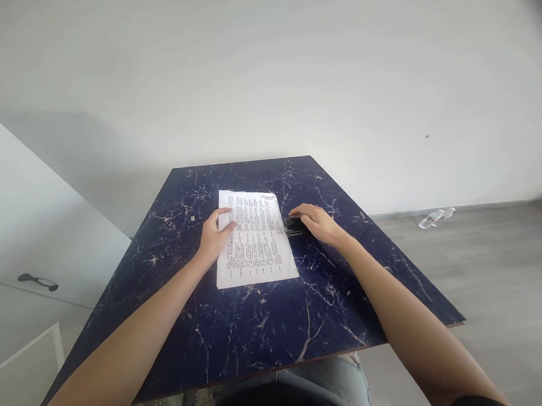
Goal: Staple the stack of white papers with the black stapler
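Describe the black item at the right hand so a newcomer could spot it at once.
On the dark blue, white-veined table, find the white printed sheets. At their right edge is a small black item, partly covered by the person's right hand. Its black body, with thin silvery lines on the near side, sets it apart from the sheets and table.

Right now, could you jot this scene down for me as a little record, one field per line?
Surface: dark blue table with pale veins
On it: white printed paper, lying flat
Left hand: on the paper's left side, thumb and forefinger apart
Right hand: on a black object by the paper's right edge; mostly covered, so its kind and the grip are unclear
Behind: pale wall
Right side: clear plastic item on the grey floor
Left side: dark handle on a white panel
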A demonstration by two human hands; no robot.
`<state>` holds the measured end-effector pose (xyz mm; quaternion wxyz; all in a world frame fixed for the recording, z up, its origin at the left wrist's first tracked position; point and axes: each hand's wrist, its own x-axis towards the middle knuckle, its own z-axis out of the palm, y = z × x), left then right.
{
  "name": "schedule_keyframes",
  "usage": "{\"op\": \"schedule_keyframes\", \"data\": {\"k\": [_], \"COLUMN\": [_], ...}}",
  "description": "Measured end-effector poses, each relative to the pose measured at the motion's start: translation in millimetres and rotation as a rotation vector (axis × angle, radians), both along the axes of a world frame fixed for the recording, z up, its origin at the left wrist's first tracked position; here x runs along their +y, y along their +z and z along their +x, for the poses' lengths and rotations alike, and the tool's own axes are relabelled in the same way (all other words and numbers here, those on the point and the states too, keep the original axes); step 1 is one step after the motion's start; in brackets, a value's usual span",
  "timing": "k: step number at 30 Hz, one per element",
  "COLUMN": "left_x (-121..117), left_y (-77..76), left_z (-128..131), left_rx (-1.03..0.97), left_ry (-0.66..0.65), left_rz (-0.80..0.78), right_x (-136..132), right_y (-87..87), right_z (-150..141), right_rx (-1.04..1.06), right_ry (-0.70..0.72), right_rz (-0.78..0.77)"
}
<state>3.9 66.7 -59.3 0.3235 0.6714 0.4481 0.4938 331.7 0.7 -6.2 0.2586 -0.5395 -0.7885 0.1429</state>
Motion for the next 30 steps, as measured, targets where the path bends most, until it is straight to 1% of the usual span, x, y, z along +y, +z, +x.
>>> {"op": "schedule_keyframes", "data": {"k": [3, 6, 8, 15, 19, 25, 30], "left_x": [0.4, 0.6, 0.5, -2.0, -2.2, -0.1, 0.3], "left_y": [-1.0, -1.2, -0.5, 4.8, 4.6, 0.3, 0.4], "left_z": [-0.2, -0.8, -1.0, 0.7, 0.8, -0.4, -0.2], "left_rx": [0.004, 0.033, 0.061, 0.081, 0.076, 0.070, 0.078], "left_ry": [-0.003, 0.005, 0.014, 0.027, 0.029, 0.015, 0.027], "left_rz": [0.017, 0.044, 0.068, 0.091, 0.097, 0.103, 0.120], "right_x": [5.3, 7.9, 7.5, 1.4, -1.2, -2.8, -4.8], "right_y": [-7.7, -14.9, -16.5, -12.6, -12.2, -10.8, -7.4], "right_z": [-5.5, -9.8, -11.2, -19.0, -25.6, -28.5, -32.1], "right_rx": [-0.019, -0.105, -0.167, -0.326, -0.403, -0.428, -0.457], "right_ry": [-0.087, -0.117, -0.139, -0.165, -0.193, -0.213, -0.225], "right_rz": [0.032, -0.005, -0.024, 0.003, 0.036, 0.029, 0.021]}}
